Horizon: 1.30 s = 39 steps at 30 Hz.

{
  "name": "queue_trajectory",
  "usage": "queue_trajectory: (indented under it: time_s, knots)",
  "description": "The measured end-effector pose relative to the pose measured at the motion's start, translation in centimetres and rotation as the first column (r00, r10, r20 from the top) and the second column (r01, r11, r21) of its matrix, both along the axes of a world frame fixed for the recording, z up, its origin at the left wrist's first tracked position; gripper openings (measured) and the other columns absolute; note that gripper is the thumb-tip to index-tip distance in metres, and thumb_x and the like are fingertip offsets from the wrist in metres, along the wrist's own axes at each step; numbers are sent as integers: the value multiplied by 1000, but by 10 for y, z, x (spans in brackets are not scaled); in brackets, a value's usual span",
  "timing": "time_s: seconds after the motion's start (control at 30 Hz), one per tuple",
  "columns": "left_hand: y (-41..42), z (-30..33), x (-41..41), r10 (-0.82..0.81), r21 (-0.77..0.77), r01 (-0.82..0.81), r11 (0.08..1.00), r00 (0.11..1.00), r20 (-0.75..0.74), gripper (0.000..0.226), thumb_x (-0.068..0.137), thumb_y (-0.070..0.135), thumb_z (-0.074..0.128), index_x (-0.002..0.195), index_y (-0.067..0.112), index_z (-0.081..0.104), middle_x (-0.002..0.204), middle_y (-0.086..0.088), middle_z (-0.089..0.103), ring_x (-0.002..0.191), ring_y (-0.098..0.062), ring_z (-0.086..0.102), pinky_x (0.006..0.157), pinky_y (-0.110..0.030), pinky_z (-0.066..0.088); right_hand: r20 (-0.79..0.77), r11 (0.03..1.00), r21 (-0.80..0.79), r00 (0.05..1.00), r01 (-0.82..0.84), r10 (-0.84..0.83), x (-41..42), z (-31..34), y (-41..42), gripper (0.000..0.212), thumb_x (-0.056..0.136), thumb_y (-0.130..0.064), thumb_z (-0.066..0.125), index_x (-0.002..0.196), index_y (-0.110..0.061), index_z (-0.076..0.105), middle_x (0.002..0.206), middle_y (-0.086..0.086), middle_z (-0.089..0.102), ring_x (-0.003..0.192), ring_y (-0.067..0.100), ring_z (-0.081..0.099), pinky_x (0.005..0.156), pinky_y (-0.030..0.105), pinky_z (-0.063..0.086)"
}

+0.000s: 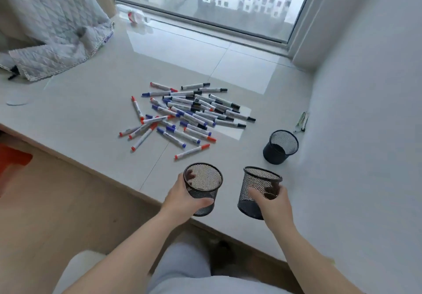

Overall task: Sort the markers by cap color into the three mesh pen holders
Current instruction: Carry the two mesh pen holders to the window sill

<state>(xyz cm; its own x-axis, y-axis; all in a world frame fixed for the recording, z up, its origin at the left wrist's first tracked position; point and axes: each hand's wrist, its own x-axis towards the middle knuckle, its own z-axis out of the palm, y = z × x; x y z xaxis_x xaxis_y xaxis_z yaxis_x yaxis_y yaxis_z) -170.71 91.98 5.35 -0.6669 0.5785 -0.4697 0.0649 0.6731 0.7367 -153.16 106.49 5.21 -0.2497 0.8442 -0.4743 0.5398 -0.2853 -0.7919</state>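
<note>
A quilted cloth (49, 35) is seen bunched at the far left of the pale tiled worktop (96, 120), with a small red-and-white object (136, 17) lying by the window frame (205, 19) beyond it. A loose pile of markers (187, 115), capped in red, blue and black, is spread across the middle of the worktop, the red-capped ones lying mostly at its left and near edges and the black-capped ones toward the right. Bare tile is left between the pile and the near edge of the worktop, where two mesh pen holders are held. The left mesh holder (203, 188) is gripped by the left hand (182, 199), thumb curled across its near wall and fingers wrapped behind it, upright at the worktop's edge. The right mesh holder (259, 191) is gripped by the right hand (272, 201), fingers curled round its side, and is tilted with its mouth leaning away. A third mesh holder (280, 146) is stood apart, farther right, close to the white wall (365, 111), with a small wrapped item (301, 122) just behind it. No marker is seen inside any holder.
</note>
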Motion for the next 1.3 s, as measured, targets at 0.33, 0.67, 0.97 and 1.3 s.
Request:
queue_trajectory:
  time_s: [0.33, 0.67, 0.97, 1.3]
  knots:
    - [116, -9, -71, -503, 72, 499, 863, 863, 52, 90, 40, 40, 82, 121, 31, 43, 113, 15, 55, 108, -9, 52, 85, -23, 39, -56, 922, 46, 922, 385, -383, -24, -5, 2, 73, 58, -10, 85, 119, -15, 46, 117, 5, 58, 106, 21, 58, 96, 41, 47]
    - [166, -32, -87, -808, 61, 807, 588, 589, 6, 95, 40, 45, 84, 123, 31, 40, 118, 17, 51, 112, -5, 49, 95, -26, 40, 40, 655, 80, 654, 751, -755, -50, -31, -50, 77, 53, -20, 87, 116, -23, 43, 112, -4, 58, 104, 16, 56, 87, 25, 40]
    - [190, -84, -42, -830, 138, 819, 557, 556, 46, 88, 47, 36, 85, 122, 33, 40, 115, 24, 50, 106, 2, 50, 85, -14, 35, 25, 531, 185, 537, 827, -844, -47, -66, -28, 75, 54, -26, 86, 116, -27, 43, 103, -14, 54, 93, 6, 51, 80, 20, 35]
    - [187, -109, -13, -777, 261, 747, 611, 630, 17, 90, 51, 34, 86, 127, 36, 37, 123, 17, 54, 110, 3, 52, 89, -12, 39, 9, 567, 179, 575, 804, -818, -32, -96, -30, 74, 53, -24, 86, 112, -33, 43, 105, -14, 55, 96, 7, 53, 80, 19, 36]
